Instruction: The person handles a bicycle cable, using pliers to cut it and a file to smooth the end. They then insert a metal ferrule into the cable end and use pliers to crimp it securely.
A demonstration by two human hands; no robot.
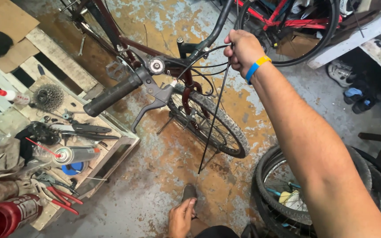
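A dark red bicycle stands in front of me, its handlebar grip and brake lever pointing toward the left. My right hand, with a blue and yellow wristband, is raised beside the handlebar and pinches a thin black cable that hangs straight down toward the floor. The cable's lower end dangles near the bicycle's front tyre. My left hand rests low at the bottom of the view, on my knee, fingers curled and holding nothing I can see.
A wooden pallet at left carries a spray can, red-handled pliers, a sprocket cassette and other tools. Stacked tyres lie at lower right. Another bicycle wheel stands behind. The concrete floor is stained.
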